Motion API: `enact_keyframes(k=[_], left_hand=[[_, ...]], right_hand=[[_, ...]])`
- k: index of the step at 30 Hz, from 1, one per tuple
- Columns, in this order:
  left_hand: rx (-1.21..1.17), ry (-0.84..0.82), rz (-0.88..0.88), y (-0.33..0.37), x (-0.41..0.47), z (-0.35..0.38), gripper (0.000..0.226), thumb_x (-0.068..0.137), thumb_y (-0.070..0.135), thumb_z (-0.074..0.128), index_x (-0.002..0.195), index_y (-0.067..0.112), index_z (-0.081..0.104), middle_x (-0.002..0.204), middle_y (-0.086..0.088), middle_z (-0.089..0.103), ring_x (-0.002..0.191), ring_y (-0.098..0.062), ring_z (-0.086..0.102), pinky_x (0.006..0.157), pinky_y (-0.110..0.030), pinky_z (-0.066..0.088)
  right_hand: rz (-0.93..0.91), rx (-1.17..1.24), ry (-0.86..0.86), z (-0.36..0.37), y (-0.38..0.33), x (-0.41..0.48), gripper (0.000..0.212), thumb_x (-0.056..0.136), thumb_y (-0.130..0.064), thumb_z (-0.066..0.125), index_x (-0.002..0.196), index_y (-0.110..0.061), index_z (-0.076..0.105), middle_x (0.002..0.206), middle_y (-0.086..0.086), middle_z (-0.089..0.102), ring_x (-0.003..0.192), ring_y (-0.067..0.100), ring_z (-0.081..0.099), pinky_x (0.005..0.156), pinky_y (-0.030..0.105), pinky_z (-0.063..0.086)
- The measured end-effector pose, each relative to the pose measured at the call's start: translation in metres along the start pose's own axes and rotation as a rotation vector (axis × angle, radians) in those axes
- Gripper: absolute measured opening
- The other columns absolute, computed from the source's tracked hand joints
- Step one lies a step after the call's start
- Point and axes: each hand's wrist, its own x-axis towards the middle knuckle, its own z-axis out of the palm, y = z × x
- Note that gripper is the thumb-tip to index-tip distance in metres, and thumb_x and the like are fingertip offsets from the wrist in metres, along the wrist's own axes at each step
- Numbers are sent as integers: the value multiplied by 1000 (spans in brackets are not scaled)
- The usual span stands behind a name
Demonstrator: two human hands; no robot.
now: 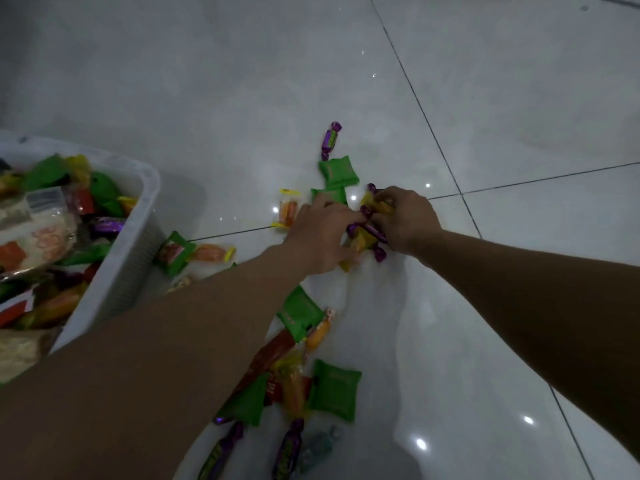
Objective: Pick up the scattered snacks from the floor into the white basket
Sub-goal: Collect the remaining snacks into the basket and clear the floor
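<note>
My left hand (320, 233) and my right hand (407, 220) meet over a small heap of purple and yellow wrapped candies (367, 235) on the tiled floor, fingers closed around them. Just beyond the hands lie two green packets (337, 171), a purple candy (330, 140) and a yellow-orange snack (289, 207). The white basket (138, 230) stands at the left, filled with mixed snacks. More green packets (301, 311), orange snacks and purple candies (287, 448) lie under my left forearm near the bottom.
Glossy white floor tiles (519, 98) with dark grout lines stretch to the right and beyond. A green packet (175, 252) and an orange snack (211, 252) lie against the basket's right side.
</note>
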Motion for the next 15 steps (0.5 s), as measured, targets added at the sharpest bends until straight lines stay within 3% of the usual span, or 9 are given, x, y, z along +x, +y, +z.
enact_keyframes(k=[6, 9, 12, 15], left_hand=[[25, -60, -40, 2, -1, -1, 54, 69, 52, 74, 115, 29, 59, 109, 2, 53, 119, -23, 32, 88, -35, 23], [19, -92, -54, 6, -5, 2, 47, 72, 52, 72, 112, 31, 58, 99, 5, 46, 118, -23, 32, 89, -35, 22], [-17, -74, -81, 12, -13, 7, 42, 74, 49, 72, 107, 28, 56, 104, 4, 51, 115, -21, 34, 87, -34, 21], [-63, -26, -94, 15, -25, 11, 35, 73, 45, 74, 97, 29, 54, 105, 3, 56, 111, -20, 39, 83, -30, 18]], right_hand=[[50, 23, 67, 0, 9, 4, 24, 81, -24, 70, 104, -23, 64, 110, 10, 62, 106, 31, 55, 86, 45, 51], [103, 98, 62, 0, 13, -3, 37, 76, -24, 73, 107, -20, 53, 109, 12, 61, 106, 34, 54, 86, 48, 51], [126, 167, 34, -1, 17, -14, 54, 76, -18, 77, 120, -14, 46, 112, 14, 59, 104, 33, 57, 84, 49, 54], [105, 118, -5, -3, 21, -27, 42, 80, -12, 73, 119, -5, 59, 112, 16, 62, 99, 30, 61, 83, 37, 54]])
